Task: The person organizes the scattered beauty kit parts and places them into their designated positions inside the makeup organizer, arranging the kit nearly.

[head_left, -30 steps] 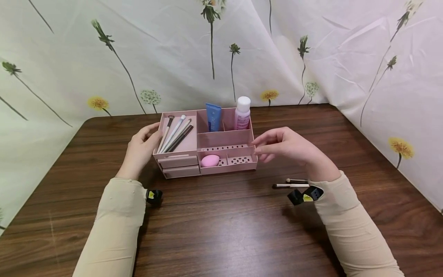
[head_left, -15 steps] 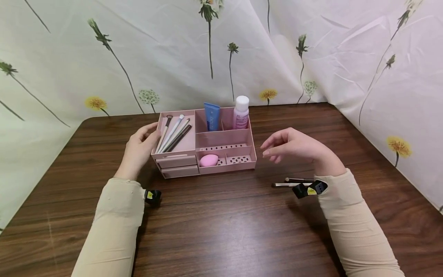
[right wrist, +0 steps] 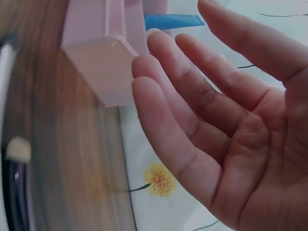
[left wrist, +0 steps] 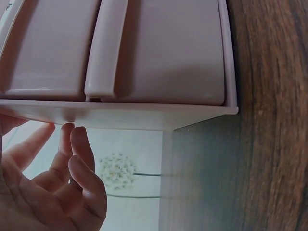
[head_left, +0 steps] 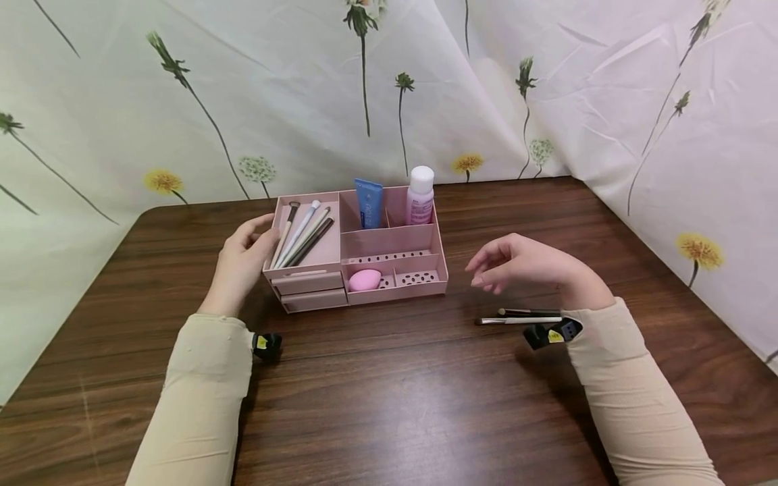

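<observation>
A pink desk organizer (head_left: pixel 390 233) stands on the wooden table. My left hand (head_left: pixel 242 260) is at its left side, and in the left wrist view the fingertips (left wrist: pixel 67 126) touch the side wall (left wrist: pixel 134 115). My right hand (head_left: pixel 527 267) hovers to the right of the organizer, apart from it, with loosely bent fingers and nothing in them. Below that hand, two makeup brushes lie on the table: a white-handled brush (head_left: pixel 510 320) and a dark-handled brush (head_left: pixel 529 312), their right ends hidden behind the wrist camera.
Several makeup brushes (head_left: pixel 302 236) lie in the organizer's top left tray. A blue tube (head_left: pixel 369 204) and a pink bottle with a white cap (head_left: pixel 420 196) stand in its back compartments. A pink makeup sponge (head_left: pixel 365 280) sits in front, above the table (head_left: pixel 389 405). A flowered cloth (head_left: pixel 304 101) hangs behind.
My right hand has moved right, away from the organizer's right edge, and slightly down toward the two loose brushes. My left hand has stayed at the organizer's left side.
</observation>
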A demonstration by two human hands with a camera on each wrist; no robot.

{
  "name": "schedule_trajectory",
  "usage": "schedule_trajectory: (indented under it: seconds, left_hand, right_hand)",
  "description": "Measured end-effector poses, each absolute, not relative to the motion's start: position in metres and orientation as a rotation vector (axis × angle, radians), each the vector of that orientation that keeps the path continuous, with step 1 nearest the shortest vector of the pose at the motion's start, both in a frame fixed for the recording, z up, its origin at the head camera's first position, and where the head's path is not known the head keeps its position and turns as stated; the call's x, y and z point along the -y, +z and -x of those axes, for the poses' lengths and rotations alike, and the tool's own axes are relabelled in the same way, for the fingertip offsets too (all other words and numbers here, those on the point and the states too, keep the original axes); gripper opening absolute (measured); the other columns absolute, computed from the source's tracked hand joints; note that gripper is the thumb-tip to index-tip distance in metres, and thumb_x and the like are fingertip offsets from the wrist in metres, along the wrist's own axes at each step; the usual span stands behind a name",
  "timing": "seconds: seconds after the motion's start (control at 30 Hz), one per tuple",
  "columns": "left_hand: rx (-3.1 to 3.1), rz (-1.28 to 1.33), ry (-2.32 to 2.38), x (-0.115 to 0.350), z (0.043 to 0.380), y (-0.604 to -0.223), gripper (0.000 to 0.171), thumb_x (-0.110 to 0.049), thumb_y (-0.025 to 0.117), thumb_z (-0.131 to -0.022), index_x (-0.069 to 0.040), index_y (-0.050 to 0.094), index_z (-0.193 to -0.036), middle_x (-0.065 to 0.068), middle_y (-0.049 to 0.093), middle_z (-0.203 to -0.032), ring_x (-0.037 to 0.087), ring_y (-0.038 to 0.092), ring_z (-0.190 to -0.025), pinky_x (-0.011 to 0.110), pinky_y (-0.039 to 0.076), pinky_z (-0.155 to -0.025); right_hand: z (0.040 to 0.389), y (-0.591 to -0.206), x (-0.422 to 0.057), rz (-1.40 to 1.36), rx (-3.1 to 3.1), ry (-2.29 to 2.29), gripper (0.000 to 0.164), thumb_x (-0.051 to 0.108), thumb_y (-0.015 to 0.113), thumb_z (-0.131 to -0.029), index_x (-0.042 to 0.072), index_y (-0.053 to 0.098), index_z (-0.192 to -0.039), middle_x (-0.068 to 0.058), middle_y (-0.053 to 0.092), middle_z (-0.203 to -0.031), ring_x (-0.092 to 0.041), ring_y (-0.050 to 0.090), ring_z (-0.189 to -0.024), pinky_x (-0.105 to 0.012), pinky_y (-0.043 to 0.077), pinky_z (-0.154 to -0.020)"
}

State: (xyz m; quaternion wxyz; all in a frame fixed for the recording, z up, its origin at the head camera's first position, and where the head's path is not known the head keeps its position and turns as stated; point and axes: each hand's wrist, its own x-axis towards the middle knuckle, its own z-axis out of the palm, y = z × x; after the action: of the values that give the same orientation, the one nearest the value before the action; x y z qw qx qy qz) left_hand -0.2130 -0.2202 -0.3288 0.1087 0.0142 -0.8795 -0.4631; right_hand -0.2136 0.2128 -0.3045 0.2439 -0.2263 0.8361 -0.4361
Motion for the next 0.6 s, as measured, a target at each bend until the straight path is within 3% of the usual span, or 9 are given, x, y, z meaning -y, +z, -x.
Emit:
schedule_trajectory:
  seconds: [0.2, 0.6]
  left_hand:
    - [2.578, -0.046, -1.369, 0.220, 0.212, -0.328, 0.052, -0.042, 0.049, -0.100, -0.017, 0.050, -0.146, -0.003, 0.050, -0.090, 0.006, 0.046, -0.073, 0.026, 0.038, -0.064]
    - [2.584, -0.053, -1.384, 0.219, 0.211, -0.328, 0.053, -0.043, 0.048, -0.100, -0.018, 0.050, -0.147, 0.002, 0.050, -0.095, 0.008, 0.045, -0.078, 0.027, 0.038, -0.068]
  right_hand:
    - [0.211, -0.311, -0.223, 0.580, -2.312, -1.193, 0.036, 0.009, 0.069, -0.090, -0.014, 0.061, -0.117, -0.005, 0.071, -0.090, -0.014, 0.066, -0.079, -0.031, 0.057, -0.073]
    - [0.211, -0.323, -0.238, 0.510, -2.395, -1.072, 0.031, 0.009, 0.072, -0.087, -0.010, 0.065, -0.110, -0.003, 0.071, -0.086, -0.008, 0.063, -0.076, -0.029, 0.054, -0.069]
